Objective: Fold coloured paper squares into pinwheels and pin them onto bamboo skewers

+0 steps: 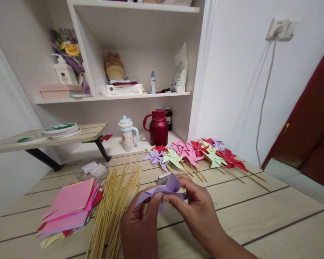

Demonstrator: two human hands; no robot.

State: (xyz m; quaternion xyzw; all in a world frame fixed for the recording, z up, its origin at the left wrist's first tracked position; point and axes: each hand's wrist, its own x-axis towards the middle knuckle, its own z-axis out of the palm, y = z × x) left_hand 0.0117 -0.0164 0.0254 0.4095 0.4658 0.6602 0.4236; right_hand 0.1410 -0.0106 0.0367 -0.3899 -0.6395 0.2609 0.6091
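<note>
Purple folded paper (166, 190) sits pinched between our two hands, held above the wooden table (259, 212). Our left hand (140, 225) presses thumb and forefinger on its left flap; our right hand (197, 208) pinches its middle. Bamboo sticks (112, 208) lie just left of our fingers, finished pinwheels (199, 153) beyond them.

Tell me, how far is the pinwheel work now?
Done: a row of finished pinwheels on sticks lies on the table. In hand: left hand and right hand fold a purple paper. Left: a stack of paper squares and many bare sticks.
</note>
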